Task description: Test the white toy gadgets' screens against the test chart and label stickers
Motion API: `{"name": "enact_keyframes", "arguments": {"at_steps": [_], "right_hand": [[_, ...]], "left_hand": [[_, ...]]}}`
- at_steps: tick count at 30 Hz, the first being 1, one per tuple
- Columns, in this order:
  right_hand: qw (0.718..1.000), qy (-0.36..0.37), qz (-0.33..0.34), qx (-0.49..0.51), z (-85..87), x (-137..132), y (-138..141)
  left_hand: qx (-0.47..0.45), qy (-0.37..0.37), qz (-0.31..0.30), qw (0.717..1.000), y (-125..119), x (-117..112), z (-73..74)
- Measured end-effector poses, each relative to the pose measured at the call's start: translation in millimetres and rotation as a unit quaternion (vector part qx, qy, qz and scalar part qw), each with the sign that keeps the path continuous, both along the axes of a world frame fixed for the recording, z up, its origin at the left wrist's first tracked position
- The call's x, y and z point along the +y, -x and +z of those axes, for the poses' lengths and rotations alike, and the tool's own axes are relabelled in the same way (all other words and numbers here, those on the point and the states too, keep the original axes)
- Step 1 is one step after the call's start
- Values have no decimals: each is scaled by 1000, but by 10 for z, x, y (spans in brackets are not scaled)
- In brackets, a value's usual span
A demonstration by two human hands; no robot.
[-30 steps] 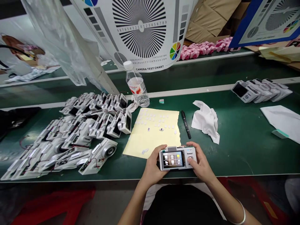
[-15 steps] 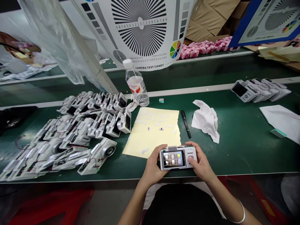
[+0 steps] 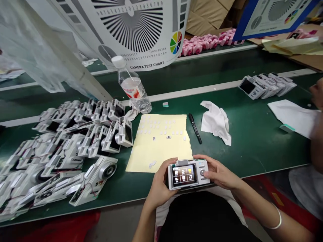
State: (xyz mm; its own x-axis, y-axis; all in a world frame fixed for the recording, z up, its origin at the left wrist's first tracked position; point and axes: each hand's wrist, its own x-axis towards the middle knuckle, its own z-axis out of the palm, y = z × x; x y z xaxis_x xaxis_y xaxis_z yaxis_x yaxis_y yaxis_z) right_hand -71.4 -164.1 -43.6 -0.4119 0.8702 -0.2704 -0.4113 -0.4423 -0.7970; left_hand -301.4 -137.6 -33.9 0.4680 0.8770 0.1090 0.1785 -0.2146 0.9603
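A white digital camera [image 3: 202, 179] is held near the table's front edge, its lit screen [image 3: 184, 175] facing me with a menu of icons. My left hand [image 3: 160, 185] grips its left end, fingers on the top edge and thumb under the body. Around the right end curls my right hand [image 3: 219, 173], its thumb on or beside the round button pad. Just beyond the camera lies a yellow sheet [image 3: 164, 151] with rows of small white pieces and a few tiny parts on it. A black marker [image 3: 195, 128] rests to the sheet's right.
Many partly open white cameras [image 3: 93, 178] are piled at left. A water bottle [image 3: 135, 87] stands under a camera test chart [image 3: 148, 64]. Crumpled white cloth [image 3: 215, 122], more cameras [image 3: 266, 86] and white paper [image 3: 295, 116] lie rightward. Another person's hand [image 3: 316, 94] is at the right edge.
My view has turned and shifted, so the table appears tilted. My right thumb has moved slightly lower by the button pad. Another person's hand and arm have come in at the right edge.
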Motion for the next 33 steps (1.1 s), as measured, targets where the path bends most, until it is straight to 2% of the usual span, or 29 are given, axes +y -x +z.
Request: {"name": "enact_keyframes", "arguments": {"at_steps": [8, 13, 20, 26, 30, 33], "right_hand": [[997, 5, 18, -76, 135, -23, 35], [994, 3, 19, -111, 157, -17, 54], [996, -2, -33, -89, 113, 23, 95], [997, 47, -18, 49, 76, 53, 23], [997, 67, -24, 39, 74, 33, 0], [998, 52, 2, 19, 93, 41, -6]], "left_hand": [[12, -59, 2, 998, 21, -4, -70], [20, -89, -8, 996, 26, -18, -77], [59, -101, 12, 993, 19, 12, -60], [54, -58, 13, 997, -9, 24, -15], [33, -48, -6, 998, -2, 14, -18], [23, -46, -14, 999, 4, 14, -24]]}}
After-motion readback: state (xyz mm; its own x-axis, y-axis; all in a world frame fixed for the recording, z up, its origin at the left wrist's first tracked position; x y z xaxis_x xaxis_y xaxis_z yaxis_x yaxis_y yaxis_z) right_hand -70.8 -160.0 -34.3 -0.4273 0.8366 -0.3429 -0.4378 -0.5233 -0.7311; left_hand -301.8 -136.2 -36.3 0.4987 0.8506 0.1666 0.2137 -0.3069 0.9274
